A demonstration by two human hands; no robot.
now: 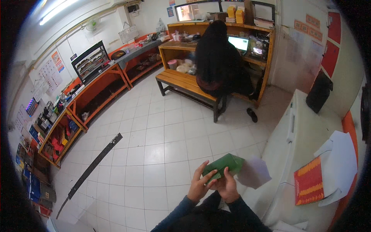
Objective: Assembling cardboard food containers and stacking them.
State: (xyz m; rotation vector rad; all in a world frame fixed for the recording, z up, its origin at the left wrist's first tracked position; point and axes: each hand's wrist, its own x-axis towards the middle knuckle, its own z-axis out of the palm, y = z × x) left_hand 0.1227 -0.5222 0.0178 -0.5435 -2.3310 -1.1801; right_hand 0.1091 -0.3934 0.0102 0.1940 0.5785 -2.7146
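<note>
A green folded packet [231,161], with a smooth surface like leaf or thin sheet, is held up in front of me between both hands. My left hand [199,185] grips its left side, fingers bent around it. My right hand [227,187] presses the near side with the thumb up against it. A pale sheet of paper [255,173] sticks out to the right beyond the packet; whether it is joined to the packet I cannot tell. Fingers hide the packet's near lower part.
On my right stands a white cabinet-like appliance [279,139] bearing a red and yellow pack [309,181] with white sheets [340,164]. A person in black [216,58] sits on a wooden bench [189,86] ahead. A black strip [94,164] crosses the tiled floor [154,154].
</note>
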